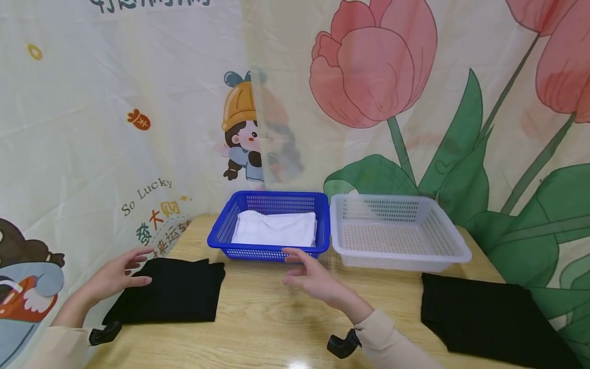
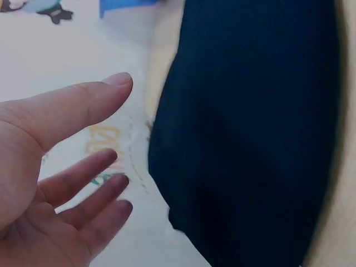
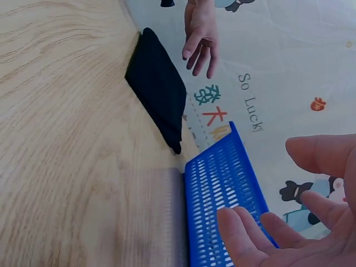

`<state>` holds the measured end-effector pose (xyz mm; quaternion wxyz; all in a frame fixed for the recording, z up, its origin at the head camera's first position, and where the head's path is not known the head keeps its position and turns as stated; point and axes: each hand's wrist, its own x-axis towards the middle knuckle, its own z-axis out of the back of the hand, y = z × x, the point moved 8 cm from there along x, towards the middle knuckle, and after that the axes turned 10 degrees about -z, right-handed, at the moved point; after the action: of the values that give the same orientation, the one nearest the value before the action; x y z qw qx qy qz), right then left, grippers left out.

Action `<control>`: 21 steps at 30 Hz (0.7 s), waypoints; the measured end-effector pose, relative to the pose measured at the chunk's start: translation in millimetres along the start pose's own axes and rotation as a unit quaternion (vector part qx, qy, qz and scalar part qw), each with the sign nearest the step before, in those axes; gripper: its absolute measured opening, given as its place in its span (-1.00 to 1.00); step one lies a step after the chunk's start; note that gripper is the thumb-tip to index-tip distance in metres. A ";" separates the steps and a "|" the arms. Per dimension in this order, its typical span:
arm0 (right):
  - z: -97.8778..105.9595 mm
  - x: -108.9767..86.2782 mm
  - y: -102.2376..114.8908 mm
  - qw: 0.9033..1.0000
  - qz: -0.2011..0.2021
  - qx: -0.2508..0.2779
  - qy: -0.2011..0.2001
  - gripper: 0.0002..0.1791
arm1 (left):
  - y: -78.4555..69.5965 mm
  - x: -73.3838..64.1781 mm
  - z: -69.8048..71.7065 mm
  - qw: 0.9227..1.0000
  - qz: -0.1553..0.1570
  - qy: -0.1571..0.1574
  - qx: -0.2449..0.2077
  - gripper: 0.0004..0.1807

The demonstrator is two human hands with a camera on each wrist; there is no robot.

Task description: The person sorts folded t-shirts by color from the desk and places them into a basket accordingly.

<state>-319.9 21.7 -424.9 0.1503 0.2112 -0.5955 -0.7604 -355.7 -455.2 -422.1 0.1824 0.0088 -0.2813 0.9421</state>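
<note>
My left hand (image 1: 112, 277) hovers by the left edge of a folded black cloth (image 1: 172, 292) on the table, fingers loosely spread and holding nothing. In the left wrist view the thumb and fingers stand apart from the black cloth (image 2: 250, 133). My right hand (image 1: 318, 279) is in the air just before the front rim of a blue basket (image 1: 272, 252), its fingers relaxed and bare. Inside that basket lies a folded white cloth (image 1: 276, 229). The right wrist view shows the right hand (image 3: 300, 222) near the blue basket's perforated side (image 3: 217, 194).
A white perforated basket (image 1: 392, 261) stands right of the blue one, its inside holding nothing visible. Another black cloth (image 1: 493, 318) lies at the table's right edge. A printed curtain (image 1: 295, 102) hangs right behind the wooden table (image 1: 267, 307).
</note>
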 end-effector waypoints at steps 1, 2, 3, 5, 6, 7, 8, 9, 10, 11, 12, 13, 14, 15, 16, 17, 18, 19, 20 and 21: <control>-0.9 1.2 -1.7 1.000 -0.001 -0.001 0.000 -0.28 | 3.5 -1.4 0.1 1.000 0.002 0.001 0.005 -0.02; -1.9 2.4 -3.2 1.000 -0.002 -0.002 0.000 -0.28 | 6.7 -2.7 0.0 1.000 0.005 0.001 0.010 -0.01; -3.1 3.6 -4.7 1.000 -0.003 -0.004 -0.001 -0.28 | 9.8 -3.9 -0.6 1.000 0.008 0.003 0.014 -0.01; -5.7 6.0 -7.5 1.000 -0.004 -0.005 0.000 -0.28 | 15.6 -5.8 -2.7 1.000 0.013 0.008 0.020 0.01; -7.3 7.2 -8.9 1.000 -0.004 -0.003 0.001 -0.28 | 18.4 -6.6 -4.4 1.000 0.016 0.011 0.020 0.01; -9.1 8.5 -10.4 1.000 -0.004 -0.002 0.001 -0.28 | 21.3 -7.2 -6.4 1.000 0.022 0.015 0.017 0.02; -11.0 9.5 -12.1 1.000 -0.005 0.000 0.003 -0.27 | 24.0 -7.8 -8.7 0.999 0.027 0.020 0.012 0.03; -12.9 10.4 -13.6 1.000 -0.007 0.003 0.004 -0.27 | 26.5 -8.3 -11.0 0.999 0.032 0.024 0.005 0.04; -14.8 11.4 -15.3 1.000 -0.008 0.009 0.005 -0.26 | 28.6 -8.6 -13.1 0.999 0.038 0.027 -0.002 0.05; -17.1 12.4 -17.0 1.000 -0.010 0.014 0.008 -0.25 | 30.4 -8.7 -15.1 0.999 0.043 0.028 -0.010 0.06; -19.1 13.4 -18.7 1.000 -0.011 0.019 0.010 -0.23 | 31.8 -8.7 -17.1 0.998 0.048 0.030 -0.019 0.07; -21.1 14.6 -20.6 1.000 -0.013 0.023 0.012 -0.22 | 32.8 -8.5 -18.9 0.998 0.052 0.031 -0.026 0.08; -23.2 15.8 -22.6 0.999 -0.014 0.029 0.014 -0.21 | 33.3 -8.2 -20.4 0.997 0.055 0.030 -0.033 0.08; -24.9 17.0 -24.0 0.999 -0.015 0.034 0.015 -0.20 | 33.5 -7.6 -21.6 0.997 0.056 0.029 -0.036 0.08; -26.5 18.3 -25.8 0.999 -0.017 0.039 0.015 -0.20 | 33.3 -6.7 -22.7 0.997 0.056 0.027 -0.036 0.08; -27.9 19.6 -27.8 0.999 -0.019 0.042 0.015 -0.20 | 32.5 -5.7 -23.6 0.998 0.054 0.025 -0.034 0.08; -29.1 20.9 -29.7 0.999 -0.020 0.046 0.014 -0.21 | 31.8 -4.4 -24.6 0.998 0.050 0.023 -0.028 0.08; -30.4 22.4 -32.1 0.998 -0.022 0.049 0.012 -0.21 | 30.5 -3.0 -25.4 0.999 0.045 0.020 -0.022 0.08; -31.7 23.9 -34.3 0.998 -0.025 0.051 0.011 -0.22 | 29.3 -1.4 -26.1 0.999 0.039 0.018 -0.015 0.07; -32.8 25.2 -36.5 0.998 -0.029 0.053 0.010 -0.23 | 27.7 0.1 -26.7 0.999 0.032 0.014 -0.005 0.08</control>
<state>-324.4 -9.0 -470.4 0.1225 0.2436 -0.6273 -0.7295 -363.1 -462.5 -459.2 0.1558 -0.0148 -0.2837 0.9461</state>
